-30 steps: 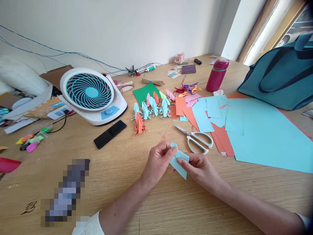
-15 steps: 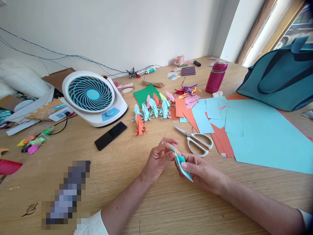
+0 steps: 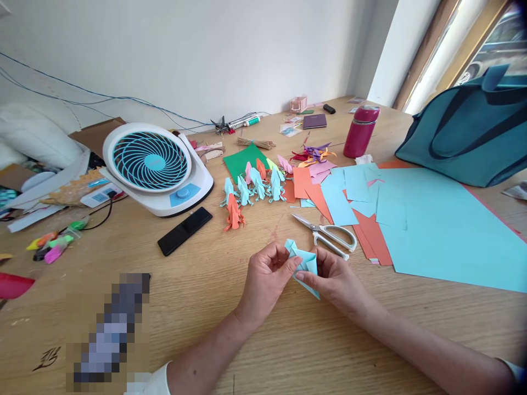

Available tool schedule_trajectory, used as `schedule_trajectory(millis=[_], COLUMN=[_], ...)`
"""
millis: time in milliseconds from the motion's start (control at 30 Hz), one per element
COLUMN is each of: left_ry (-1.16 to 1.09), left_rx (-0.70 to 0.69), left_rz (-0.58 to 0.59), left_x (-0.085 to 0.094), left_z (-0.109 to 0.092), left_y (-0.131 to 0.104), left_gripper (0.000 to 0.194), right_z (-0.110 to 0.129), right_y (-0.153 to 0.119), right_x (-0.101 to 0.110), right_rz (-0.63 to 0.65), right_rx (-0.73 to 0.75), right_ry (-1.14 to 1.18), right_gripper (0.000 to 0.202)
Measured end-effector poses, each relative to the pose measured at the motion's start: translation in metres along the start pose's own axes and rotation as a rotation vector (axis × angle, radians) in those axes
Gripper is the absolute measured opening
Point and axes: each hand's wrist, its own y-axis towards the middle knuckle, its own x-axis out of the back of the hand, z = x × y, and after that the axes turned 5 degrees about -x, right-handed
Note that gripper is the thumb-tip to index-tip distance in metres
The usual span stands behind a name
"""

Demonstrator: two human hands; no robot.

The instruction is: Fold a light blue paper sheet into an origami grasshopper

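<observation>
A piece of light blue folded paper (image 3: 308, 262) is held between my two hands above the wooden table, its flaps facing me and one corner pointing down. My left hand (image 3: 269, 280) pinches its left side, thumb pressed across the front. On the other side my right hand (image 3: 335, 277) grips it with the thumb over the lower fold and the fingers behind, mostly hidden. Just beyond the right hand lie white-handled scissors (image 3: 329, 233), blades toward the left. Several folded paper figures, among them an orange one (image 3: 234, 213) and a blue one (image 3: 276, 186), stand farther back.
Blue sheets (image 3: 444, 230) and orange paper pieces (image 3: 374, 236) spread over the right side. A blue bag (image 3: 461, 131) and a magenta bottle (image 3: 361, 131) stand behind them. To the left are a white fan (image 3: 160, 170) and a black phone (image 3: 185, 230). Green paper (image 3: 242, 159) lies under some figures.
The blue paper has turned so that its folded front now faces me. My left thumb has moved onto its front, and both hands have drawn closer together around it.
</observation>
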Motion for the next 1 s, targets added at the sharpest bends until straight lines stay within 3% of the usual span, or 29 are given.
schedule_trajectory(millis=[200, 500, 800, 1000], left_ry=[0.048, 0.037, 0.092, 0.122], left_rx=[0.013, -0.046, -0.072, -0.066], left_rz=[-0.031, 0.021, -0.058, -0.054], left_x=[0.005, 0.002, -0.002, -0.004], left_z=[-0.001, 0.001, 0.004, 0.007], left_y=[0.005, 0.002, -0.001, -0.004], left_gripper=[0.029, 0.023, 0.017, 0.016], right_z=[0.01, -0.005, -0.006, -0.008], right_y=[-0.006, -0.001, -0.006, -0.003], right_x=[-0.003, 0.003, 0.001, 0.001], right_rz=[0.135, 0.048, 0.138, 0.131], right_rx=[-0.038, -0.043, -0.006, -0.017], right_ry=[-0.075, -0.092, -0.148, -0.21], right_gripper=[0.048, 0.044, 0.036, 0.041])
